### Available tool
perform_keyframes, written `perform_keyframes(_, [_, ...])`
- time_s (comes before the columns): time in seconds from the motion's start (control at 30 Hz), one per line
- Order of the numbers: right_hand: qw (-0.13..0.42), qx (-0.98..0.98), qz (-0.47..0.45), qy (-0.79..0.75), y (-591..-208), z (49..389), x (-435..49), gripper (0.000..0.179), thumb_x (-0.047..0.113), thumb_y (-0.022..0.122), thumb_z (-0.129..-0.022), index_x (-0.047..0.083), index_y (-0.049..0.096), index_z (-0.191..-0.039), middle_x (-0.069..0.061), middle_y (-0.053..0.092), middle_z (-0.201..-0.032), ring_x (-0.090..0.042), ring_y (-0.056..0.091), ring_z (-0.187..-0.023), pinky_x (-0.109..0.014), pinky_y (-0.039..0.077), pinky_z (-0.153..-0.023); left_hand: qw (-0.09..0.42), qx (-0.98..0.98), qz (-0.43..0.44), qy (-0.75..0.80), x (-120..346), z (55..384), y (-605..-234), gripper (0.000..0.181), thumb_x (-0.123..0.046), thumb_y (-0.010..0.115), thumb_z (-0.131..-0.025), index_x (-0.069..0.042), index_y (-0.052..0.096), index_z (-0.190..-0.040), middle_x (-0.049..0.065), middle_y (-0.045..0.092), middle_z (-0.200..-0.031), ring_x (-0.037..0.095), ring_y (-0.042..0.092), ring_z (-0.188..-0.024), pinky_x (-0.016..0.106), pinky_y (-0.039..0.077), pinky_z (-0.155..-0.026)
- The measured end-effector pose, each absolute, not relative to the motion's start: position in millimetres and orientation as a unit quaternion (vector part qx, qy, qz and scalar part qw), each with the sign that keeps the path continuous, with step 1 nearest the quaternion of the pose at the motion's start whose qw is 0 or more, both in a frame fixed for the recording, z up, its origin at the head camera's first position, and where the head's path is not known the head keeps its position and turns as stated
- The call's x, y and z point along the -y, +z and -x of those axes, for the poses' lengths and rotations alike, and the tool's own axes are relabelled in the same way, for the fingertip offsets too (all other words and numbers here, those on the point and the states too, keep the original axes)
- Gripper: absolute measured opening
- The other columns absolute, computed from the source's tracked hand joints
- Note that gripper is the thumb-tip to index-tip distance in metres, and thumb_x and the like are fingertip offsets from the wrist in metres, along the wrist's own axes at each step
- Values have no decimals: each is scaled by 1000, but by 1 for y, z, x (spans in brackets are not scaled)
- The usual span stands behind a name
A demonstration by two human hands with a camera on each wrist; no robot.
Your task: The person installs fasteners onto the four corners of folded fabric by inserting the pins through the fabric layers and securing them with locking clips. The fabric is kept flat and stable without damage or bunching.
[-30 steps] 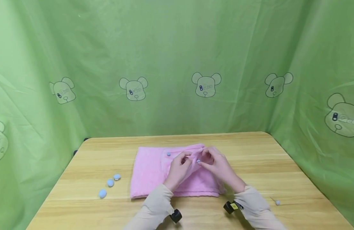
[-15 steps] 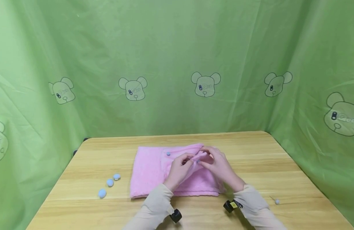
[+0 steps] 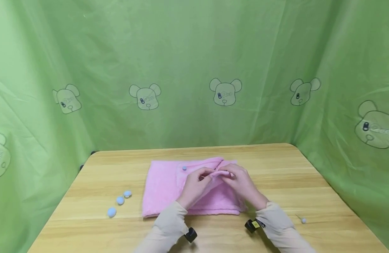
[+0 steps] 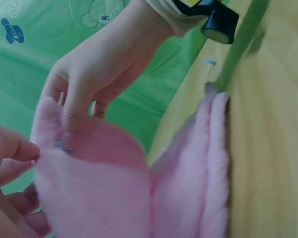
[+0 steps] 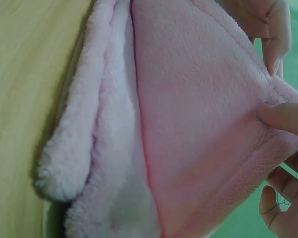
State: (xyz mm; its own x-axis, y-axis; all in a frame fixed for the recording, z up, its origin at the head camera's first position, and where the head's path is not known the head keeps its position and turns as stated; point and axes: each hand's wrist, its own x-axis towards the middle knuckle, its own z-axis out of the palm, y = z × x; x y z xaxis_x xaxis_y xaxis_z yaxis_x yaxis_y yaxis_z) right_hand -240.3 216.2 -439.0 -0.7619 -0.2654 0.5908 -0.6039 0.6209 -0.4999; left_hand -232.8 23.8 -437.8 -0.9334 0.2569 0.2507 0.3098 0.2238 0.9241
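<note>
On the counter (image 3: pixel 86 182), pink cloth (image 3: pixel 164 189) folded, top flap (image 4: pixel 99 193) lifted. Left grip (image 3: pixel 195 184) pinches its edge; right grip (image 3: pixel 241 181) pinches there too, thumb against a small blue piece (image 4: pixel 62 147). I'd tension the flap between both, press that piece squarely, mind any hidden point.

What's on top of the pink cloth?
A small blue round piece sits on the pink cloth; the left hand and right hand pinch its raised part. Another bluish bit shows at the right hand's thumb. Whatever the hands and folds cover cannot be seen.
</note>
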Motion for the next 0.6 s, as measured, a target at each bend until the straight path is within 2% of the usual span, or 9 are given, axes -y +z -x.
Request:
perform_keyframes(0.17, [262,860,-267,347,-440,241,-217,27,2,79,-74,13,73,-98,1,73,-98,-15,64,-95,-33,56,-86,33,804,193,-561,-7,233,-428,25,-17,58,-94,-12,66,-117,8,71,-104,12,64,-86,25,53,-78])
perform_keyframes(0.3, [261,858,-273,348,-442,241,-217,26,3,79,-75,13,73,-98,4,72,-96,-12,63,-94,-31,55,-86,43,826,187,-531,17,230,-422,24,-16,59,-94,-13,66,-117,8,70,-105,15,63,-88,29,53,-80])
perform_keyframes(0.5, [268,854,-281,345,-442,241,-217,26,3,79,-75,14,72,-97,5,72,-94,-10,63,-91,-30,56,-84,94,859,184,-469,71,231,-418,20,-7,63,-90,-5,68,-108,10,71,-100,18,65,-86,30,55,-78])
perform_keyframes(0.6, [266,855,-282,344,-441,241,-217,26,3,79,-75,13,72,-98,4,72,-94,-10,64,-91,-28,56,-83,111,884,158,-426,101,233,-418,17,-6,65,-87,-4,69,-104,10,71,-96,19,65,-85,32,56,-77])
